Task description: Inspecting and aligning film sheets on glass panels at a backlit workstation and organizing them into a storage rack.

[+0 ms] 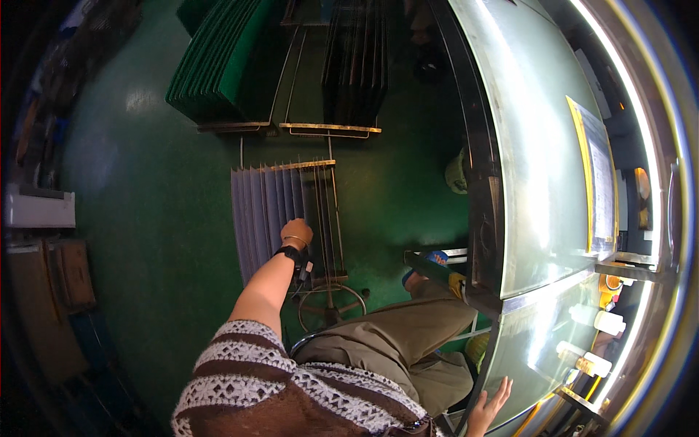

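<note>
To my left, a low wire rack (pixel 329 164) holds several thin grey-blue panels (pixel 255 207) on edge, side by side. My left hand (pixel 297 231), with a dark band and a bracelet at the wrist, reaches down to the rightmost grey-blue panels. Its fingers are curled closed at a panel's edge; the fingertips are hidden under the hand. At the lower right, my right hand (pixel 491 408) rests by the edge of a glass-like bench top (pixel 535 328), fingers apart and holding nothing. My seated legs are between the two hands.
Beyond the rack stand green panels (pixel 218 65) and a second rack of dark panels (pixel 355 65). A stool base (pixel 331 309) is near my knees. The bench carries a yellow-framed sheet (pixel 597 178) and white bottles (pixel 608 322). Cartons (pixel 69 277) stand far left.
</note>
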The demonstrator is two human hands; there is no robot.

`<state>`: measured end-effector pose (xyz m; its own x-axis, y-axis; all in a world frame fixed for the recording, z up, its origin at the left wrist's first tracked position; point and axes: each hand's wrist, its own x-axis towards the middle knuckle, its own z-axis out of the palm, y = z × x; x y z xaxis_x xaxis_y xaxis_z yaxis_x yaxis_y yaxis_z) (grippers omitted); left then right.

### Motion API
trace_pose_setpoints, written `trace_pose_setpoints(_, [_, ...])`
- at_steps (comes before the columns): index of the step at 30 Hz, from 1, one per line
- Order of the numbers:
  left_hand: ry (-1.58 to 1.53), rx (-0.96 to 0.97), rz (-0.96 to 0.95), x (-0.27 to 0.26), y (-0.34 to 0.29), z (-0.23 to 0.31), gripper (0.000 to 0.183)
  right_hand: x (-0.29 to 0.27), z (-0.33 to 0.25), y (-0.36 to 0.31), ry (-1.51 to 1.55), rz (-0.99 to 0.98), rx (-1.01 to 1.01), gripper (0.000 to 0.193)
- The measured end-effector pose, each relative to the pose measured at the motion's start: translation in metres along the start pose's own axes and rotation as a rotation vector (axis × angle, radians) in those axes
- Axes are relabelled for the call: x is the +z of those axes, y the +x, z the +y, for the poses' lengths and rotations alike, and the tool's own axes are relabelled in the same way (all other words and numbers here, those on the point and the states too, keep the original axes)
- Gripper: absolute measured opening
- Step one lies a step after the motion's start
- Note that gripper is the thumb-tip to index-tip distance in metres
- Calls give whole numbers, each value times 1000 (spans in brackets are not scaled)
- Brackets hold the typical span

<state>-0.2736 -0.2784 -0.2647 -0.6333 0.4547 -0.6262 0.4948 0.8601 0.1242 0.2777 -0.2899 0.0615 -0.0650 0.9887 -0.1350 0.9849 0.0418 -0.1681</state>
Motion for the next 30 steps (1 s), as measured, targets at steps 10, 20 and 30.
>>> trace_pose_setpoints(10, [-367, 438, 397, -148, -94, -16, 23, -37, -64, 13, 86, 215, -189, 39])
trace_pose_setpoints(20, [-912, 733, 156, -347, -227, 98, 23, -13, -113, 21, 773, -294, -351, 24])
trace_pose_setpoints(30, [-1305, 1227, 109, -384, -349, 138, 20, 12, -184, 63, 2044, -1025, -232, 48])
